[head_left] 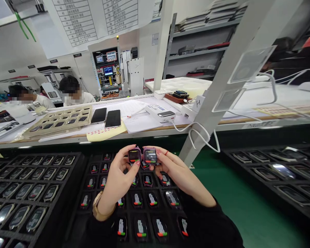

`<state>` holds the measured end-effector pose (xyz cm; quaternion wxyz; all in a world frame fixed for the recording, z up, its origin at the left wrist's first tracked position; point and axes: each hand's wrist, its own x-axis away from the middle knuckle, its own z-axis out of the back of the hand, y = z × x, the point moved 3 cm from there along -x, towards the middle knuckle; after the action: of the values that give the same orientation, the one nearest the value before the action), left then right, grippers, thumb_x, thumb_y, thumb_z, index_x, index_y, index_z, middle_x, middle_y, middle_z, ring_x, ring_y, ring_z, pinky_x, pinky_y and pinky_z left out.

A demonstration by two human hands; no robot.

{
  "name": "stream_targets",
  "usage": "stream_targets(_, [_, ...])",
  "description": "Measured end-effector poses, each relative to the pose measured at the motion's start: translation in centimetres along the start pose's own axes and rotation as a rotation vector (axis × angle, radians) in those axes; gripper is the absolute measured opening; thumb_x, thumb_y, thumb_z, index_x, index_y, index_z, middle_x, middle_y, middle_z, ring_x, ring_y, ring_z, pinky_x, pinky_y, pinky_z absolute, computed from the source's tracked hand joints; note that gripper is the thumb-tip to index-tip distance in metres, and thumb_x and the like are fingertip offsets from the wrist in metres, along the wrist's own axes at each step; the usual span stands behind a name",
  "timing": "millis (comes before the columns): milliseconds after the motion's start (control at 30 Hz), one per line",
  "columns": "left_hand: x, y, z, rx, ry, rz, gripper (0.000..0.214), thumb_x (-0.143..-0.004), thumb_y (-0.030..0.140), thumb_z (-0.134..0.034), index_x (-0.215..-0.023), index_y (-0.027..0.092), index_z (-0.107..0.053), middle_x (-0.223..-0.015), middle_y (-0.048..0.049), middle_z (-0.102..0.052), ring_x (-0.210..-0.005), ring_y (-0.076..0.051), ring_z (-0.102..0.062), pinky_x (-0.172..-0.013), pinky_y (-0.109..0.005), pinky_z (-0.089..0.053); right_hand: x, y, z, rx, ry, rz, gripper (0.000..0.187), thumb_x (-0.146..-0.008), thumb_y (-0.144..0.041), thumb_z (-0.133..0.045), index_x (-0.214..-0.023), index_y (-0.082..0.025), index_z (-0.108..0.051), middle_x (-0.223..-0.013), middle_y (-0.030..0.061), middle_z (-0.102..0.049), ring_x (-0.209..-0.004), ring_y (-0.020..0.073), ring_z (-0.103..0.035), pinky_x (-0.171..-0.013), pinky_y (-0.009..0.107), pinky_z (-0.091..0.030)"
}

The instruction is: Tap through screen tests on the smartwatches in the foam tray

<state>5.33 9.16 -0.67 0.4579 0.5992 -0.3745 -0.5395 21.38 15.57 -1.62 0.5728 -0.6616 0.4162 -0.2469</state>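
My left hand [122, 172] is closed around a smartwatch [134, 156] with a purple case and a dark, lit screen. Right beside it, my right hand [167, 163] grips a second smartwatch [150, 156], its screen greyish with glare and a red-and-green bar low on it. The two watches are held side by side, screens facing me. Below both hands lies a black foam tray [76, 220] with rows of similar watches [136, 198], many showing white text and a red-and-green bar. My forearms cover parts of the tray.
Another foam tray [64, 186] of watches stands at left, a further tray [263, 186] at right. A slanted white post [212, 103] rises right of my hands. On the shelf ahead lie two phones [113, 118], a compartment tray [59, 122] and a cabled white box [161, 113]. Co-workers sit beyond.
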Motion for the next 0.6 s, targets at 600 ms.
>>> stream_targets(600, [-0.20,-0.28,-0.06,-0.045,0.035,-0.009,0.040,-0.088,0.027,-0.067,-0.127,0.024,-0.057,-0.125,-0.0086,-0.063,-0.105,-0.019,-0.062,-0.080,-0.024,-0.052,-0.04,-0.44,-0.23,0.077,-0.122,0.037,0.056,-0.085,-0.042,-0.075,-0.133,-0.022,-0.055,-0.105,0.0075,-0.064,-0.061,0.0127,-0.051,-0.049,0.024,-0.050])
